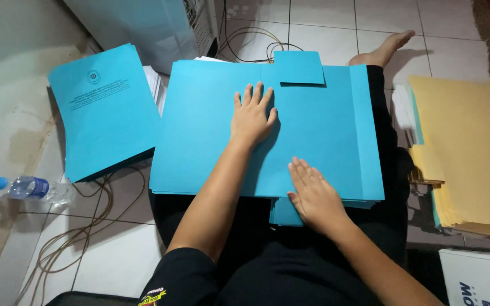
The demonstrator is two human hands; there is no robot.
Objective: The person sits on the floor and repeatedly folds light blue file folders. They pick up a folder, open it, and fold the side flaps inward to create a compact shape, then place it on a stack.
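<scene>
A large blue paper folder (199,130) lies spread over my lap, on top of a pile of similar blue sheets. My left hand (252,116) rests flat on its middle, fingers apart, pressing along the centre fold. Flat near the folder's front edge, my right hand (313,195) has its fingers together and pointing up-left. A small blue flap (299,68) sticks up at the folder's far edge. Neither hand grips anything.
A stack of printed blue covers (100,110) lies on the tiled floor at left. Yellow folders (472,147) are piled at right. A plastic water bottle (29,188) and loose cables (86,226) lie at lower left. A white box corner (477,277) shows at lower right.
</scene>
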